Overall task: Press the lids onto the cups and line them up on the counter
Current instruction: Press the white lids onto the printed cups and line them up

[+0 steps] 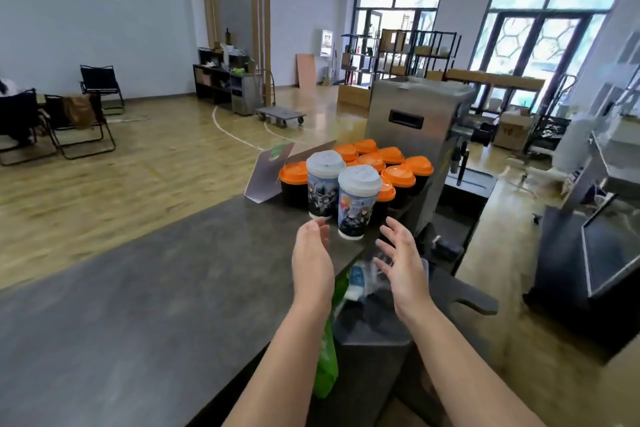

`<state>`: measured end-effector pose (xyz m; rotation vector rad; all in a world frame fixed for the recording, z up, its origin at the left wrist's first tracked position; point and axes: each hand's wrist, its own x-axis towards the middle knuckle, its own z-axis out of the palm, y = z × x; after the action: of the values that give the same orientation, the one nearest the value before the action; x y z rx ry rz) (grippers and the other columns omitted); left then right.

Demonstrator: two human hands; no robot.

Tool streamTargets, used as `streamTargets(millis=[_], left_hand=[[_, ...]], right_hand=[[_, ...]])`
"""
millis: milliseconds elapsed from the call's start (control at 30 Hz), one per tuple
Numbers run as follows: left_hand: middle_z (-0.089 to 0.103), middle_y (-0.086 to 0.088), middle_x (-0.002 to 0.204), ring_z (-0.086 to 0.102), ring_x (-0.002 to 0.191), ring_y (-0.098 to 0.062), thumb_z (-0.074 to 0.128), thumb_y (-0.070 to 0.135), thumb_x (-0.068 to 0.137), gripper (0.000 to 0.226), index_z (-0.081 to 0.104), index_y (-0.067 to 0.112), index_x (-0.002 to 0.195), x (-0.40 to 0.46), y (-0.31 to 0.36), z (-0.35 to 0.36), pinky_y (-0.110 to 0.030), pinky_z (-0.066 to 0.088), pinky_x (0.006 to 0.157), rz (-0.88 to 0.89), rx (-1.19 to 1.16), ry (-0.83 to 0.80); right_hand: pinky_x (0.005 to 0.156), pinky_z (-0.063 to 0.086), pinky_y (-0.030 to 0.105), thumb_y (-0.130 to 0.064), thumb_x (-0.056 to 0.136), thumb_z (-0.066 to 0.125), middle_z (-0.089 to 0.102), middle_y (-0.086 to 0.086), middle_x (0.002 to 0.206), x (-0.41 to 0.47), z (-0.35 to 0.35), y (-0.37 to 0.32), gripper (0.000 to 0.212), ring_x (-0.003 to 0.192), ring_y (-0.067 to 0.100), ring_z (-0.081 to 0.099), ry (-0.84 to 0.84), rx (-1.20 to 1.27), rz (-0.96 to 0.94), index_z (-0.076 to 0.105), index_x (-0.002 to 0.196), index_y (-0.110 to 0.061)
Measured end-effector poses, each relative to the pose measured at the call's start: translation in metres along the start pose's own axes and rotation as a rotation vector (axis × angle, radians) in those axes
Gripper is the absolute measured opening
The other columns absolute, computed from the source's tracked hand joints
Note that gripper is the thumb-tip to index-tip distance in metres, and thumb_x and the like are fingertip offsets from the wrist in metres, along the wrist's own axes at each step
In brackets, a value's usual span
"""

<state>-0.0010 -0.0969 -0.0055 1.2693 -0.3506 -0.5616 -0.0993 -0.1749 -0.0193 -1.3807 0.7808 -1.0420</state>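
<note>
Two tall printed cups with white lids stand upright on the dark counter [138, 305]: the nearer cup [355, 204] and a second cup [323, 189] just behind and left of it. Several black cups with orange lids [398, 177] are grouped behind them. My left hand [311, 253] and my right hand [398, 260] hover a little in front of the nearer cup, one on each side, palms facing each other. Both have relaxed, spread fingers and hold nothing.
A steel machine [415, 121] stands to the right of the cups. A folded card sign [266, 173] leans at their left. Below the counter's edge lie a green bag [327, 367] and clear plastic wrapping [363, 277]. The counter's edge runs diagonally under my arms.
</note>
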Motion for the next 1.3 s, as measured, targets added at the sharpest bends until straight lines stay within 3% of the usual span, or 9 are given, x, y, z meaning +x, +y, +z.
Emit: streamTargets(millis=[133,267,367,533,633,767,1033,1167,1300], left_hand=[[0.050,0.009,0.122,0.046,0.111,-0.012,0.033,0.042,0.101,0.040,0.046,0.028,0.136,0.058,-0.001,0.037,-0.032,0.033,0.092,-0.112,0.066,-0.006],[0.055,0.002,0.132,0.050,0.118,-0.018,0.030,0.046,0.097,0.049,0.044,0.026,0.139,0.095,-0.009,0.067,-0.040,0.041,0.102,-0.110,0.121,-0.038],[0.058,0.003,0.132,0.053,0.120,-0.019,0.028,0.054,0.087,0.057,0.048,0.032,0.135,0.103,-0.014,0.080,-0.047,0.041,0.107,-0.134,0.129,-0.039],[0.062,0.009,0.126,0.056,0.118,-0.014,0.030,0.061,0.086,0.053,0.051,0.039,0.130,0.091,-0.019,0.078,-0.046,0.045,0.105,-0.053,0.170,-0.001],[0.059,0.011,0.129,0.055,0.120,-0.011,0.029,0.057,0.096,0.048,0.047,0.035,0.135,0.071,-0.008,0.054,-0.042,0.045,0.105,0.035,0.203,0.135],[0.059,0.010,0.125,0.054,0.118,-0.012,0.029,0.049,0.102,0.041,0.048,0.030,0.133,0.041,0.015,0.000,-0.042,0.044,0.105,0.123,0.235,0.390],[0.058,0.003,0.125,0.054,0.117,-0.015,0.030,0.043,0.103,0.039,0.050,0.025,0.132,-0.052,0.054,-0.130,-0.042,0.044,0.105,0.185,0.250,0.860],[0.059,-0.002,0.122,0.056,0.112,-0.016,0.032,0.039,0.105,0.033,0.051,0.022,0.127,-0.093,0.072,-0.183,-0.036,0.046,0.098,0.217,0.171,0.979],[0.059,0.000,0.121,0.055,0.112,-0.015,0.033,0.038,0.104,0.032,0.053,0.024,0.125,-0.114,0.078,-0.236,-0.034,0.046,0.092,0.216,0.146,1.013]], right_hand=[[0.107,0.037,0.040,-0.042,0.105,0.025,0.039,0.000,0.150,0.067,0.005,0.006,0.036,0.134,0.018,0.040,0.017,-0.017,0.010,0.041,0.137,-0.035],[0.117,0.030,0.045,-0.051,0.103,0.028,0.037,-0.006,0.152,0.107,0.010,0.015,0.049,0.140,0.016,0.034,0.020,-0.004,-0.002,0.035,0.147,-0.032],[0.107,0.034,0.030,-0.048,0.103,0.028,0.041,-0.010,0.148,0.115,0.013,0.013,0.049,0.134,0.009,0.037,-0.035,-0.004,0.006,0.034,0.148,-0.031],[0.081,0.035,-0.002,-0.036,0.105,0.030,0.044,-0.020,0.135,0.101,0.014,0.007,0.043,0.116,-0.011,0.043,-0.161,0.018,-0.035,0.034,0.148,-0.029],[0.079,0.036,-0.005,-0.032,0.105,0.033,0.046,-0.028,0.127,0.083,0.031,0.001,0.039,0.108,-0.025,0.044,-0.275,0.078,-0.060,0.035,0.144,-0.032],[0.102,0.037,0.012,-0.030,0.105,0.033,0.049,-0.015,0.138,0.055,0.081,0.004,0.035,0.124,-0.012,0.045,-0.494,0.214,-0.052,0.040,0.140,-0.029],[0.100,0.046,0.024,-0.025,0.106,0.031,0.055,-0.010,0.133,-0.079,0.176,-0.001,0.034,0.121,0.002,0.055,-0.940,0.402,0.075,0.044,0.138,-0.026],[0.094,0.048,0.018,-0.024,0.106,0.032,0.054,-0.018,0.129,-0.139,0.208,-0.008,0.032,0.116,-0.006,0.055,-1.072,0.406,0.097,0.045,0.135,-0.029],[0.087,0.049,0.014,-0.028,0.106,0.033,0.058,-0.018,0.124,-0.179,0.240,-0.012,0.029,0.110,-0.008,0.057,-1.093,0.355,0.093,0.049,0.130,-0.029]])
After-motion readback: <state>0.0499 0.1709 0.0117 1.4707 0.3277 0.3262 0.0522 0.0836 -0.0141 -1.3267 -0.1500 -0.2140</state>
